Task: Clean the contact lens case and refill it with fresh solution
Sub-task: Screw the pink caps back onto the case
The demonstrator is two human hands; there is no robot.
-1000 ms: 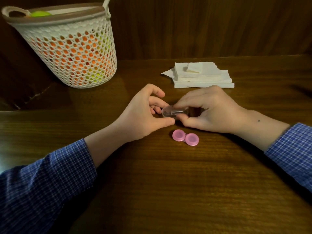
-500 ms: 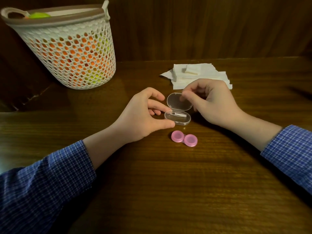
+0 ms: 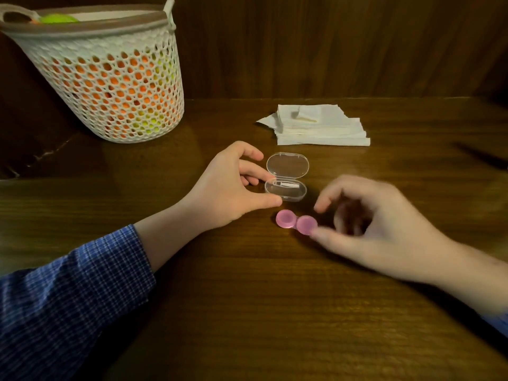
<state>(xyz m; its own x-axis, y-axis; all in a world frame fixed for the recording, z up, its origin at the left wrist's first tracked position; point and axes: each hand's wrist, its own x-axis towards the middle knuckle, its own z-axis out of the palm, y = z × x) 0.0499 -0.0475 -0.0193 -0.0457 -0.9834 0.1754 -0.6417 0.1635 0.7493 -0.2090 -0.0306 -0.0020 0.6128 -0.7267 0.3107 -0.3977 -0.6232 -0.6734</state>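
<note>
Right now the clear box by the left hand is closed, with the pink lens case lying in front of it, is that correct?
Not quite: the clear box by the left hand is open, its lid folded back flat on the table, as the head view shows. The pink lens case does lie in front of it.

The left hand (image 3: pixel 231 185) rests on the surface (image 3: pixel 247 298), fingers and thumb curled. The blurred right hand (image 3: pixel 379 229) reaches leftward, fingers loosely curled.
</note>
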